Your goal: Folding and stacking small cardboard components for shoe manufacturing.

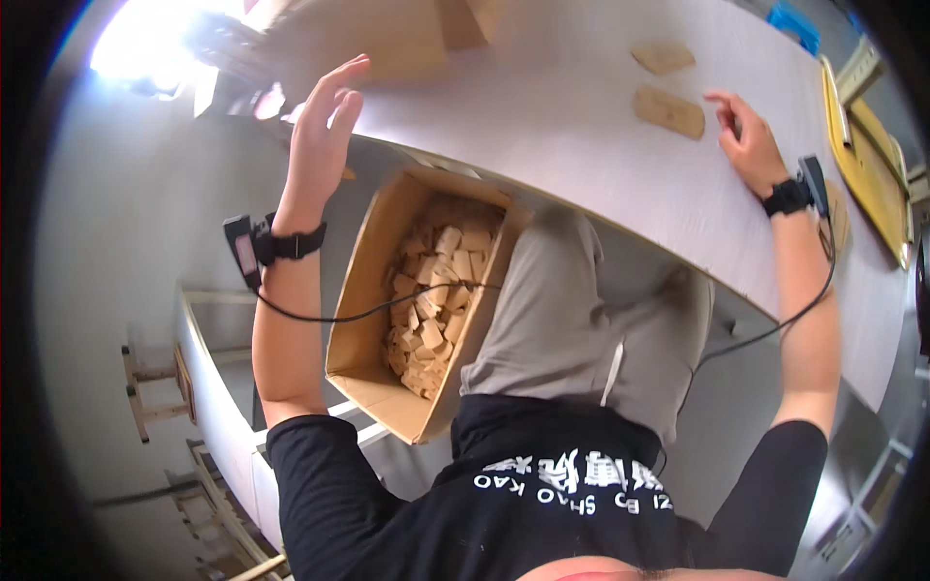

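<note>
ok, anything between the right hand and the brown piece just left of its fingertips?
Nothing visible. Only a narrow strip of tabletop shows between the right hand and that brown piece. The other brown piece lies beyond, not between.

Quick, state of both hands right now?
Left hand: open, nothing visibly held.
Right hand: open, loosely curved, nothing visibly held, beside a tan piece.

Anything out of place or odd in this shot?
Mildly: the black cable from the left wrist strap crosses over the open box of cardboard pieces, so it might snag. Nothing else stands out.
</note>
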{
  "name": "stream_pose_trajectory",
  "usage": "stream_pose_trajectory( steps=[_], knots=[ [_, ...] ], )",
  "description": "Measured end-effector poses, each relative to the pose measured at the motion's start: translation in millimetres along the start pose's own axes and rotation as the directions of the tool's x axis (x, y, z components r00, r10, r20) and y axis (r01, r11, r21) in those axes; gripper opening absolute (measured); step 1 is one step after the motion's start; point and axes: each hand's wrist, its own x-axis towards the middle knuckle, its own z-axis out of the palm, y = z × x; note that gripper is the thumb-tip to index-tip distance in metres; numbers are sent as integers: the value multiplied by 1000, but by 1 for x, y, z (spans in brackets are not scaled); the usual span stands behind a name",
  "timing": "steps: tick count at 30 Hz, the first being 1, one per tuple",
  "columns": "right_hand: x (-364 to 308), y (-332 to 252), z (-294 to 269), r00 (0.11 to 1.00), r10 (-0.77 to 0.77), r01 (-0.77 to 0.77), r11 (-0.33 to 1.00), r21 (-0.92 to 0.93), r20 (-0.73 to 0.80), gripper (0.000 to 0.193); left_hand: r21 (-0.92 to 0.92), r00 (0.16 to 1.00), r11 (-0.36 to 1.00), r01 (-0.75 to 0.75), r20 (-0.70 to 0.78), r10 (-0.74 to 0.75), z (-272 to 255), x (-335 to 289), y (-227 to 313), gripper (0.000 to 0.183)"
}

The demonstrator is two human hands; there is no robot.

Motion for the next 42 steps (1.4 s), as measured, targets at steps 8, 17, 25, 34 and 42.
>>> stream_pose_trajectory(
  steps=[8, 17, 25, 34, 42],
  knots=[
    [9, -7, 12, 906, -421, 369, 838, -403, -46, 53, -30, 895, 907, -420, 153, 419, 85, 40, 50, 39],
    [14, -32, 2, 932, -351, 358, 849, -390, 90, 58, -221, 802, 856, -467, 301, 516, 243, 85, 55, 52],
    [0, -48, -8, 931, -347, 360, 817, -450, 114, 49, -387, 911, 877, -285, 175, 373, 209, 85, 68, 43],
    [4, -39, -8, 940, -328, 340, 865, -369, 96, 38, -692, 965, 699, -178, 18, 263, 174, 88, 63, 47],
    [4, -33, -11, 915, -402, 379, 829, -412, 34, 34, -642, 976, 739, -204, -78, 202, 176, 107, 68, 46]
  ],
)
